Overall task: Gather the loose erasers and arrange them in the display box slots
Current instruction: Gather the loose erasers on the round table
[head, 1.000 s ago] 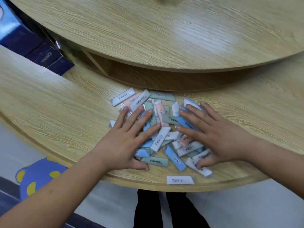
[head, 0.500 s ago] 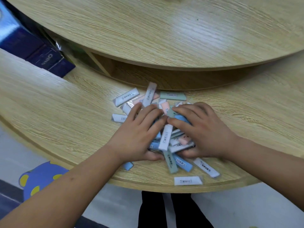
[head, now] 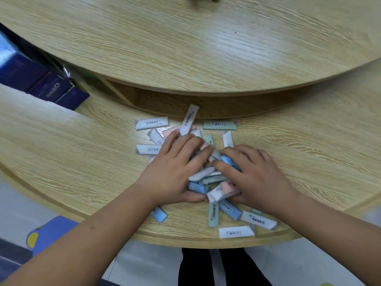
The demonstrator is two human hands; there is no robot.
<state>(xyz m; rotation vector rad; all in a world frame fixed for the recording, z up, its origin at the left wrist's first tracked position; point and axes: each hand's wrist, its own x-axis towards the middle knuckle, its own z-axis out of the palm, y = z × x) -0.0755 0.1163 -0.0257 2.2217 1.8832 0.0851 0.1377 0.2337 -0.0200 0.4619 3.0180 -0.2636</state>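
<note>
Several wrapped erasers in white, blue, green and pink lie in a heap [head: 208, 178] on the lower wooden shelf [head: 61, 157]. My left hand [head: 175, 172] and my right hand [head: 253, 176] cup the heap from both sides, fingers curled round a bunch of erasers squeezed between them. Loose ones lie around: a white eraser [head: 152, 123] and a green eraser [head: 219, 124] at the back, a white eraser [head: 236, 232] by the front edge, a blue eraser [head: 159, 214] under my left wrist. No display box is in view.
A round upper wooden tier [head: 185, 48] overhangs the shelf behind the erasers, with a dark gap beneath it. Dark blue boxes [head: 51, 89] stand at the left. The shelf's curved front edge runs just below the erasers, with floor and dark trousers beyond.
Both hands have slid together from flat and spread to cupped, bunching the erasers into a tighter, raised heap. A few erasers have been left lying outside it.
</note>
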